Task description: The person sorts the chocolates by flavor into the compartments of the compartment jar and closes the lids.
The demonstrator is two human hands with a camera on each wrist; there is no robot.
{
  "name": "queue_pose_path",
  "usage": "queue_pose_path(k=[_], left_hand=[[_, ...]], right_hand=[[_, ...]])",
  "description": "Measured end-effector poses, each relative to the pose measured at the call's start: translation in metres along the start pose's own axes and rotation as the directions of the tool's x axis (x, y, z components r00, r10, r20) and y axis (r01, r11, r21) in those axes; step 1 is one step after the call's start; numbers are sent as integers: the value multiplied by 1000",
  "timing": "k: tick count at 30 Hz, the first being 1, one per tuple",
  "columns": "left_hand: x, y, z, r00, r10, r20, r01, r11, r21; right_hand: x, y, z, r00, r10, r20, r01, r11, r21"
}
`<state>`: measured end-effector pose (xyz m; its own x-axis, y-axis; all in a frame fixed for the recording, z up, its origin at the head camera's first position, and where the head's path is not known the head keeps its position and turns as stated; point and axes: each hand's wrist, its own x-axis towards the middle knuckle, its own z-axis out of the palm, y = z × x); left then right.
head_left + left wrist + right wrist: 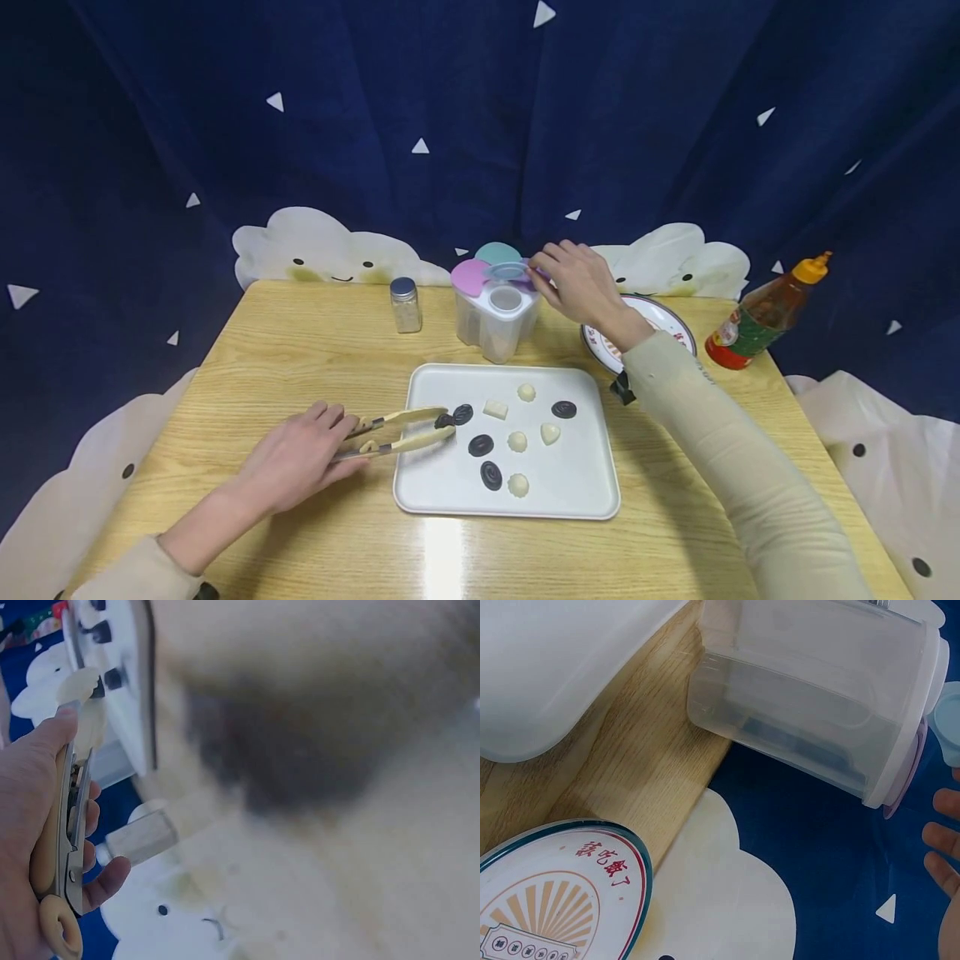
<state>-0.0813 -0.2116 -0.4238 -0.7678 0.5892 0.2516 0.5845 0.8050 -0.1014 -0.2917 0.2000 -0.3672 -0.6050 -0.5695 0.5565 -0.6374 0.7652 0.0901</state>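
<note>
My left hand [303,457] grips a pair of tongs [405,443] with cream tips and metal arms, reaching over the left side of a white tray [558,492]. At the tips sits a dark chocolate piece [446,421], close beside another dark oval piece [462,414]. Behind the tray, my right hand [579,282] pinches the pale blue lid [506,271] of a clear storage container [498,337] and holds it raised above its round opening. In the right wrist view this lid [949,724] shows at the right edge by my fingers.
Several dark and cream chocolate pieces lie on the tray. A glass shaker jar [406,308] stands left of the container. A patterned plate [663,317] sits partly under my right forearm, and a sauce bottle [757,323] stands far right. A dark blue curtain [480,125] hangs behind.
</note>
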Motion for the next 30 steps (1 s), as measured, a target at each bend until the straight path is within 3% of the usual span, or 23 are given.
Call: queue_pose_path(k=[9,18,23,30], left_hand=[[28,-12,-30,999,6,-48,-5,1000,10],[75,-23,-56,992,-49,-115,47,999,-16],[100,-26,-60,992,-72,-108,69,997,-27],[127,-19,-54,992,-91,-84,87,995,-44]], right_hand=[[0,-1,-1,1000,-5,-3,5,1000,2],[0,-1,-3,1000,-9,-10,9,1000,-1],[0,0,-3,1000,-12,-22,12,1000,-5],[0,0,-2,999,-16,-36,16,1000,-7]])
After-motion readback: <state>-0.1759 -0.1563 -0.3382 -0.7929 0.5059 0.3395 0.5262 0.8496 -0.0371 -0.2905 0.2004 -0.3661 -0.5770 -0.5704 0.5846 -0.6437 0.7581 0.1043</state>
